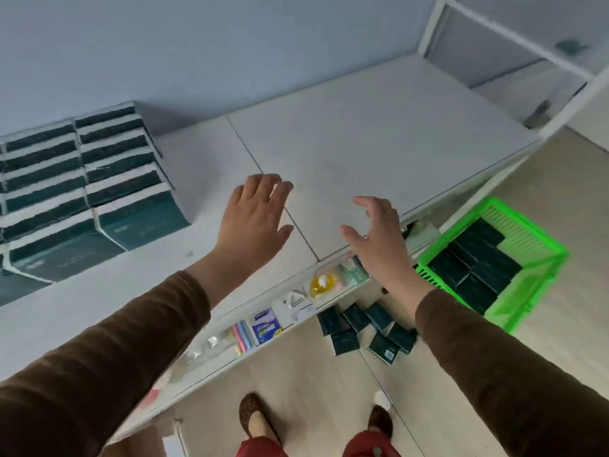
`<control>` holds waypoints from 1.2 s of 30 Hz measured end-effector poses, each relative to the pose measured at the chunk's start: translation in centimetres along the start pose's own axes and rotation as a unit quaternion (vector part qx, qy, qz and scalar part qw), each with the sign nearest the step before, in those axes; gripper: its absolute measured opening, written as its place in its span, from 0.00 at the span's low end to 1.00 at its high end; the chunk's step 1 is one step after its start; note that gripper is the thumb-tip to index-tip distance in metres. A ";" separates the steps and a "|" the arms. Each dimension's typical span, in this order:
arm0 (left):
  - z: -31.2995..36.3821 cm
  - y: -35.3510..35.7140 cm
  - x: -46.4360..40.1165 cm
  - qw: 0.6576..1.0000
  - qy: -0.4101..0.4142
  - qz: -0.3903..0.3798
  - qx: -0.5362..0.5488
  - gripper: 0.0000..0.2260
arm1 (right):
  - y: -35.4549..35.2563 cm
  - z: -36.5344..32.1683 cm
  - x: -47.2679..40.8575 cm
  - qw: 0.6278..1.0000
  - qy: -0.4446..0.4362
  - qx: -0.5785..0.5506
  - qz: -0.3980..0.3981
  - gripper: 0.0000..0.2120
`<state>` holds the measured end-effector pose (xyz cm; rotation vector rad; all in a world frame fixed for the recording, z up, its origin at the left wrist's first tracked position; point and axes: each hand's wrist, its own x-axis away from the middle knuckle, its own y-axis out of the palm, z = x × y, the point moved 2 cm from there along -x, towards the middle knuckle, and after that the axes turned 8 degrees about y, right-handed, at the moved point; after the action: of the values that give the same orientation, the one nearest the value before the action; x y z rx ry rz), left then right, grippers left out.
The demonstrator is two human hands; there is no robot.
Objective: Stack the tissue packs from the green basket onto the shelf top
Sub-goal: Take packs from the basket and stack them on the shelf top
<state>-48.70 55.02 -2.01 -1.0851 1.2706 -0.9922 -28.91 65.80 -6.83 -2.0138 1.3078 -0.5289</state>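
Note:
Dark teal tissue packs [82, 189] stand stacked in two columns at the left of the white shelf top [379, 133]. A green basket [540, 245] sits on the floor at the right, with several more dark packs [474, 265] inside it. Several loose packs [365, 331] lie on the floor beside the shelf. My left hand [253, 219] hovers over the shelf top, fingers straight and spread, holding nothing. My right hand [375, 235] is at the shelf's front edge, fingers relaxed and empty.
Lower shelf levels hold small goods: a yellow item [321, 283], a blue-and-white packet [267, 328], coloured chalk-like sticks [244, 334]. A white metal rack [514, 37] stands at the back right. My feet [253, 417] are on the pale wooden floor.

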 end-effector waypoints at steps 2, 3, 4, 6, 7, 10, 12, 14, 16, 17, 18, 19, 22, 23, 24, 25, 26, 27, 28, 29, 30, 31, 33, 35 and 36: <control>5.3 1.0 -2.5 0.999 0.031 0.007 0.013 0.29 | -3.9 4.5 0.6 0.999 0.026 0.014 0.012 0.22; 8.2 1.5 -3.8 0.999 0.046 0.010 0.018 0.29 | -5.9 6.8 1.0 0.999 0.037 0.019 0.018 0.21; 11.1 2.1 -5.1 0.998 0.059 0.015 0.021 0.28 | -7.8 9.2 1.3 0.998 0.047 0.022 0.022 0.20; 16.9 3.4 -7.5 0.996 0.079 0.026 0.032 0.27 | -11.4 14.1 1.9 0.997 0.062 0.028 0.021 0.19; 19.7 4.2 -8.5 0.995 0.085 0.027 0.042 0.27 | -13.0 16.5 2.2 0.997 0.071 0.035 0.016 0.19; 27.1 7.1 -11.2 0.993 0.092 -0.003 0.079 0.27 | -17.3 23.6 2.4 0.993 0.103 0.064 -0.010 0.20; 30.9 9.3 -12.4 0.991 0.091 -0.039 0.093 0.27 | -19.4 27.7 2.0 0.989 0.131 0.071 -0.022 0.20; 33.9 11.6 -13.6 0.988 0.090 -0.067 0.105 0.28 | -20.9 31.3 1.0 0.984 0.167 0.059 -0.035 0.19; 36.0 14.0 -15.1 0.986 0.085 -0.092 0.114 0.28 | -21.8 34.5 -0.4 0.978 0.195 0.052 -0.049 0.19; 36.9 15.3 -16.1 0.984 0.082 -0.105 0.116 0.28 | -22.1 36.0 -1.4 0.976 0.204 0.051 -0.055 0.19; 37.6 16.6 -17.0 0.982 0.081 -0.118 0.121 0.29 | -22.3 37.4 -2.3 0.975 0.209 0.050 -0.059 0.19; 38.4 18.0 -18.1 0.980 0.080 -0.130 0.129 0.29 | -22.5 38.8 -3.3 0.974 0.212 0.048 -0.061 0.19; 40.4 22.2 -21.8 0.973 0.075 -0.158 0.151 0.28 | -22.8 43.2 -6.5 0.971 0.228 0.039 -0.063 0.20; 41.2 23.6 -23.1 0.971 0.077 -0.167 0.152 0.28 | -22.8 44.8 -7.5 0.968 0.241 0.032 -0.064 0.20; 42.0 25.1 -24.3 0.970 0.082 -0.175 0.151 0.27 | -22.8 46.5 -8.5 0.964 0.257 0.020 -0.066 0.21; 42.7 26.6 -25.6 0.968 0.089 -0.182 0.150 0.27 | -22.7 48.1 -9.6 0.958 0.278 0.003 -0.068 0.21; 43.6 28.2 -26.8 0.965 0.095 -0.191 0.151 0.26 | -22.5 49.9 -10.7 0.950 0.303 -0.019 -0.069 0.21; 44.4 29.7 -27.9 0.963 0.100 -0.201 0.152 0.26 | -22.4 51.6 -11.7 0.940 0.330 -0.043 -0.071 0.21; 45.2 31.3 -29.1 0.960 0.105 -0.210 0.150 0.26 | -22.1 53.3 -12.7 0.930 0.355 -0.067 -0.072 0.22; 45.9 32.9 -30.2 0.959 0.111 -0.218 0.146 0.25 | -21.8 55.1 -13.7 0.919 0.377 -0.087 -0.074 0.22; 46.6 34.6 -31.3 0.957 0.117 -0.226 0.139 0.25 | -21.3 56.9 -14.7 0.910 0.395 -0.102 -0.075 0.23; 47.2 36.2 -32.3 0.956 0.124 -0.233 0.131 0.24 | -20.8 58.7 -15.7 0.903 0.408 -0.114 -0.077 0.24; 48.2 39.6 -34.1 0.953 0.129 -0.249 0.118 0.25 | -19.7 62.1 -17.7 0.886 0.433 -0.143 -0.083 0.25; 48.8 42.7 -35.8 0.951 0.127 -0.262 0.101 0.26 | -18.3 65.1 -19.7 0.865 0.463 -0.171 -0.086 0.26; 49.0 44.2 -36.5 0.951 0.129 -0.267 0.093 0.27 | -17.5 66.4 -20.6 0.853 0.481 -0.182 -0.089 0.27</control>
<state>-3.01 103.41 -37.49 -1.2046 1.0746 -1.6744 16.82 110.14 -39.81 -2.2604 1.8888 -1.6367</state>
